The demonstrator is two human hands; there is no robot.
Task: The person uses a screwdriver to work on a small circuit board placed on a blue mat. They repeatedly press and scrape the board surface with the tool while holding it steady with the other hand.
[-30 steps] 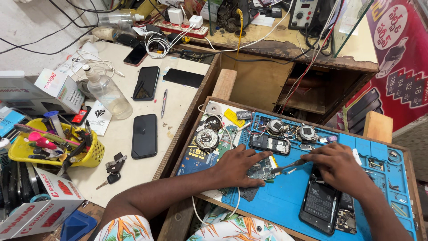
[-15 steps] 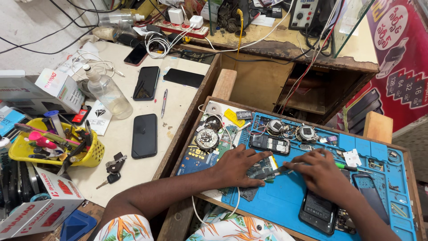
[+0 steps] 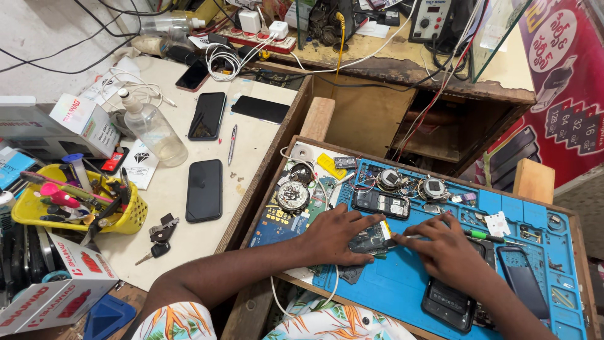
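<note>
Head view: the left hand (image 3: pixel 336 234) lies flat with its fingers spread, pressing down on a small circuit board (image 3: pixel 370 239) that rests on the blue work mat (image 3: pixel 402 296). The right hand (image 3: pixel 448 250) sits just beside it, its fingers curled around a thin tool with a green handle (image 3: pixel 481 235); the tool's metal tip reaches the right edge of the board. How tightly the fingers close on the tool cannot be told, since the back of the hand covers them.

Below the right wrist a dark phone (image 3: pixel 448 305) lies on the mat, and another phone (image 3: pixel 522 289) lies to its right. Above the hands a black keypad phone body (image 3: pixel 380 203) rests on the mat, with two round metal parts (image 3: pixel 410 183) and loose wires behind it. Left of the mat lie a round speaker-like part (image 3: pixel 293 197) and a blue keypad board (image 3: pixel 277 225).

Farther left, on the pale table (image 3: pixel 182 242), are a black smartphone (image 3: pixel 204 190), a clear plastic bottle (image 3: pixel 153 129), a yellow basket of tools (image 3: pixel 75 204) and a set of keys (image 3: pixel 160 234).
</note>
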